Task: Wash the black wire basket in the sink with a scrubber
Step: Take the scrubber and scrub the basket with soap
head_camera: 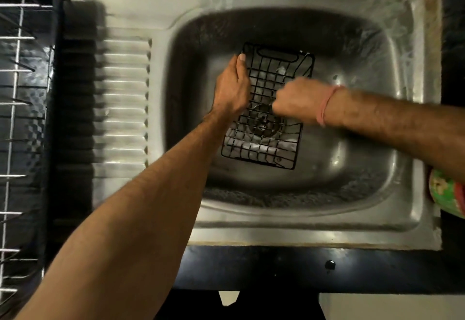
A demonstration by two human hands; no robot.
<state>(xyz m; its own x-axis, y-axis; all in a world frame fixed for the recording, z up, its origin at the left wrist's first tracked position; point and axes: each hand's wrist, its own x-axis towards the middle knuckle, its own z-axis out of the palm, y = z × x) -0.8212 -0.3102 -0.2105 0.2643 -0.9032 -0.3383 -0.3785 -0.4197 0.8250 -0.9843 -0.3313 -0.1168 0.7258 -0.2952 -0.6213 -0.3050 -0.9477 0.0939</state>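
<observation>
The black wire basket (pixel 268 108) lies down in the bowl of the steel sink (pixel 392 128), over the drain, its long axis running from the person away toward the back wall of the sink and leaning a little to the right at the far end. The left hand (pixel 232 88) is on the basket's left long edge, fingers (pixel 242 61) curled round the rim wire and clamping it steady. The right hand (pixel 294 104) comes in from the right side and sits over the middle of the grid, balled into a fist with the knuckles toward the left hand. Both hands are on the basket, so neither is the nearer. I take it the fist is closed on the scrubber, but nothing of it shows and the hand is blurred, so I cannot tell. Any scrubbing stroke would run along the grid, against the left hand's hold.
</observation>
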